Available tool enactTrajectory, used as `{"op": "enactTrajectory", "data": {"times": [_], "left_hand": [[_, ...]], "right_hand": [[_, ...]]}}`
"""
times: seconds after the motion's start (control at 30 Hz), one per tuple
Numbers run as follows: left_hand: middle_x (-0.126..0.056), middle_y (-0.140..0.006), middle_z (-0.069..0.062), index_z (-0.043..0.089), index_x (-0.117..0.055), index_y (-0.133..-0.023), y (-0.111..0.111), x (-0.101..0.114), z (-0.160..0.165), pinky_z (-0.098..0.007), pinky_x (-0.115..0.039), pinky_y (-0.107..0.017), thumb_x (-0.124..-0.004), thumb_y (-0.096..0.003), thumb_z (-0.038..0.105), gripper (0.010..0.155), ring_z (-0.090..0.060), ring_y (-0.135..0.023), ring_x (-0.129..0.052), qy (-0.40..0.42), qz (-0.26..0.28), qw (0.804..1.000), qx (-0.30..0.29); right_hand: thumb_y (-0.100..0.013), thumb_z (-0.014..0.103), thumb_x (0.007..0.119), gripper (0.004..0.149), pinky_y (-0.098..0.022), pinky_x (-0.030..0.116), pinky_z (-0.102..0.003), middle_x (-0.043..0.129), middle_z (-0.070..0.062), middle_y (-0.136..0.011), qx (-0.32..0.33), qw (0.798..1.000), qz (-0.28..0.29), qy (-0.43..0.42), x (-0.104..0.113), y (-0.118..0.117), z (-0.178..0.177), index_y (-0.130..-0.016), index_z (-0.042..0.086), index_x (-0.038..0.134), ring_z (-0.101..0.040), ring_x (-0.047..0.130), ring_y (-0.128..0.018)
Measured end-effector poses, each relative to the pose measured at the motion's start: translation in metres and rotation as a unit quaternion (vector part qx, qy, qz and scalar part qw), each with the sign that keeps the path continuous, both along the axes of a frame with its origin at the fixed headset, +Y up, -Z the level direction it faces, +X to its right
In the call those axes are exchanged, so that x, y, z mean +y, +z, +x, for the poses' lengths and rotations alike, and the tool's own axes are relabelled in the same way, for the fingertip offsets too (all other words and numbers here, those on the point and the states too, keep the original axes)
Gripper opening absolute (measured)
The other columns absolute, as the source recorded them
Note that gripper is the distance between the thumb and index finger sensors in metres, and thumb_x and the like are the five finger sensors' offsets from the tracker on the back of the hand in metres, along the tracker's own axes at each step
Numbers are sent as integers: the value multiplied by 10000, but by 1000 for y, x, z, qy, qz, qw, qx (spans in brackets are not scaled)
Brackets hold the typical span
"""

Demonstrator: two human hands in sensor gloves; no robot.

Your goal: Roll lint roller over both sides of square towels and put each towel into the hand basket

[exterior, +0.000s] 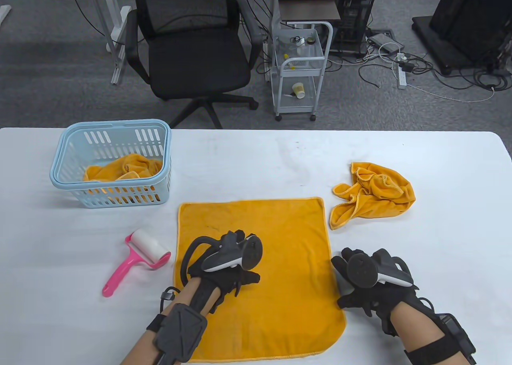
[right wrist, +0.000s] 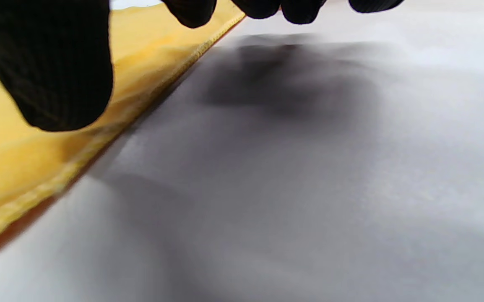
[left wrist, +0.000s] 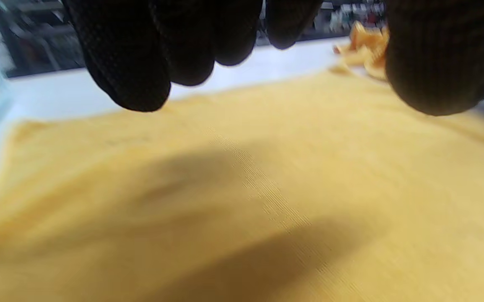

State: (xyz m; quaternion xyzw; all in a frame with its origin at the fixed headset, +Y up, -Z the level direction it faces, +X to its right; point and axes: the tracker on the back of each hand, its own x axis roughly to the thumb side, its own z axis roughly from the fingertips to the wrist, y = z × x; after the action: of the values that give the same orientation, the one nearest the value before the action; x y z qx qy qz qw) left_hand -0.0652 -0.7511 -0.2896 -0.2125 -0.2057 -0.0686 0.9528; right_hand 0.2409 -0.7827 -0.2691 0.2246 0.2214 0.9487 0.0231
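a flat square orange terry towel [exterior: 276,269] lay spread on the white bench [exterior: 440,173] under the left hand [exterior: 224,267], fingers [left wrist: 141,63] relaxed, holding nothing. the right hand [exterior: 370,285] hovered just off its right edge, fingers loose. a pink-handled lint roller [exterior: 136,259] lay left of the left hand.

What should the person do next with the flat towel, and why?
Probably the left hand should reach left for the lint roller. The flat towel already lies spread on the table, neither hand holds anything, and the roller lies untouched beside the towel's left edge. The right hand, at the towel's right edge, could hold it down.
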Motion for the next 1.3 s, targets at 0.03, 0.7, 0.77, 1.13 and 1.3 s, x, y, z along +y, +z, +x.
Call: {"op": "enactTrajectory", "data": {"times": [0.03,0.7,0.77,1.13,1.3], "left_hand": [[-418,-1227,-108,335,-423,-1116,0,-10,5,-630,-772,-654,-853,-341,733,971,-487,-1095,-610,-6,-18,1000,-6],[-841,-930,-7,340,-771,-886,-30,24,-36,-341,-1002,-507,-942,-456,370,464,-242,-748,-984,149,21,987,51],[-839,-933,-6,341,-770,-888,-40,67,-59,-338,-1003,-510,-942,-457,369,464,-240,-752,-982,192,61,977,75],[-785,-969,-4,343,-727,-906,-75,228,-193,-344,-974,-559,-940,-476,352,480,-243,-800,-937,298,310,868,249],[-737,-987,24,362,-681,-902,-99,241,-235,-328,-958,-595,-933,-480,358,491,-217,-833,-902,224,428,810,331]], "right_hand": [[-423,606,894,1003,-684,446,-741,276,-222,-1173,0,1000,-1,0,0,0,0,-1146,177,346,-534,345,-1061],[-426,602,896,994,-686,429,-745,284,-220,-1176,2,1000,1,-22,4,0,4,-1148,181,356,-534,315,-1063],[-425,601,896,995,-686,421,-747,285,-220,-1177,-2,1000,0,-24,4,-1,6,-1148,181,357,-535,302,-1063],[-426,599,897,993,-684,415,-748,296,-221,-1176,-10,1000,-1,-25,2,-3,8,-1148,179,360,-534,297,-1062],[-424,601,898,995,-683,416,-748,296,-224,-1175,-13,1000,6,-27,4,-3,9,-1147,179,361,-538,296,-1059]]}}
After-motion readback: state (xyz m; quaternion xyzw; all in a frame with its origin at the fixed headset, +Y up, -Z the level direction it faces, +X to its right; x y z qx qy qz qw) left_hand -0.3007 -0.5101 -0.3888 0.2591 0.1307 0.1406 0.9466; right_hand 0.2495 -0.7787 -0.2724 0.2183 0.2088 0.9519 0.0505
